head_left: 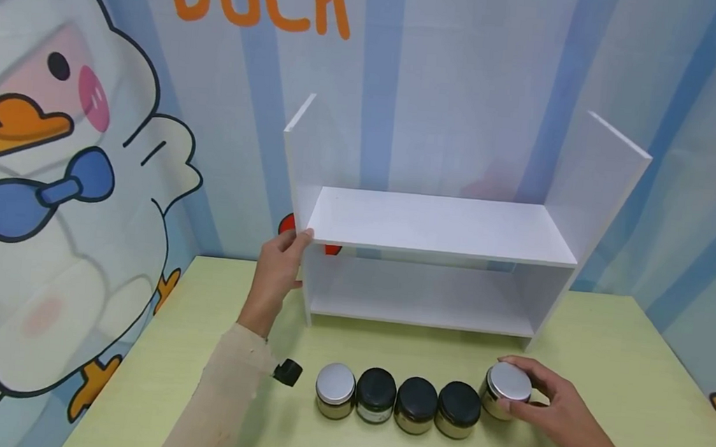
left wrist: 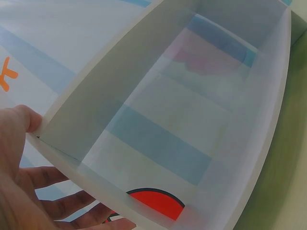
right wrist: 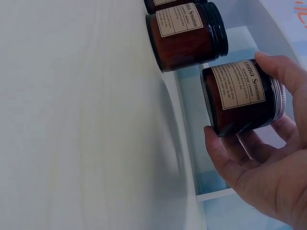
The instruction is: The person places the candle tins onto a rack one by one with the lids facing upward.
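Note:
My left hand (head_left: 273, 278) grips the left side panel of a white two-tier shelf (head_left: 446, 223). In the left wrist view its thumb (left wrist: 29, 118) lies at the panel's front edge and the other fingers spread along the outer face. My right hand (head_left: 561, 406) holds a scented candle jar (right wrist: 237, 96) of dark amber glass by its sides, thumb near the silver lid (head_left: 510, 381). This jar is at the right end of a row. Beside it stand three black-lidded jars (head_left: 458, 408) and, at the left end, another silver-lidded jar (head_left: 335, 389).
The shelf stands upright on a pale green table (head_left: 613, 356), behind the jars. Its side panels rise above the upper board (head_left: 440, 224); the lower board (head_left: 422, 295) sits just over the table. A striped backdrop (head_left: 457, 84) with a cartoon duck hangs behind.

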Tool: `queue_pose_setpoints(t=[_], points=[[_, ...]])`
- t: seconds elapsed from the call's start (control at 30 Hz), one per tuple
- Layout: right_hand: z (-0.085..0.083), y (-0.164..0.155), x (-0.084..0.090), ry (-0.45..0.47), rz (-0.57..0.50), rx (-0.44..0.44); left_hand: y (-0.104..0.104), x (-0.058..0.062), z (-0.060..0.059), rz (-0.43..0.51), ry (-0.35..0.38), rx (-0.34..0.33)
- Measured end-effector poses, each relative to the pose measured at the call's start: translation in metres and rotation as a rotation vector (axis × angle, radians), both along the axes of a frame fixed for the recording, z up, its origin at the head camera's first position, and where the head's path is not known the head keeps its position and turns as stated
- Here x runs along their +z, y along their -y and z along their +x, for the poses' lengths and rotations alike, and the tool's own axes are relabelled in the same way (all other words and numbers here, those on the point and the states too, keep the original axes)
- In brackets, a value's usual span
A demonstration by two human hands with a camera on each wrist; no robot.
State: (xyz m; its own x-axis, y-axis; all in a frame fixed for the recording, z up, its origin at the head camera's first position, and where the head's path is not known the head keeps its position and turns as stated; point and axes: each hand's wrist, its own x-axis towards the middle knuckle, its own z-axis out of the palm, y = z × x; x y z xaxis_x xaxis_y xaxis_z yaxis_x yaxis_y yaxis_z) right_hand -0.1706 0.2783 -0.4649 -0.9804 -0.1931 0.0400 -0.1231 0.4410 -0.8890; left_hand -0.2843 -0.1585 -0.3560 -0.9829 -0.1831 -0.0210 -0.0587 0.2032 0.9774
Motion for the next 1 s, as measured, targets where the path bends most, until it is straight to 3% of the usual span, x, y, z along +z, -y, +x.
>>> queue_pose_setpoints(t=[0.43, 1.0], points=[[-0.002, 0.001, 0.012, -0.058, 0.047, -0.031, -0.001, 0.000, 0.001, -0.001, 0.003, 0.005], [-0.006, 0.004, 0.031, -0.141, 0.005, -0.061, -0.002, -0.001, -0.001, -0.018, 0.014, 0.016]])
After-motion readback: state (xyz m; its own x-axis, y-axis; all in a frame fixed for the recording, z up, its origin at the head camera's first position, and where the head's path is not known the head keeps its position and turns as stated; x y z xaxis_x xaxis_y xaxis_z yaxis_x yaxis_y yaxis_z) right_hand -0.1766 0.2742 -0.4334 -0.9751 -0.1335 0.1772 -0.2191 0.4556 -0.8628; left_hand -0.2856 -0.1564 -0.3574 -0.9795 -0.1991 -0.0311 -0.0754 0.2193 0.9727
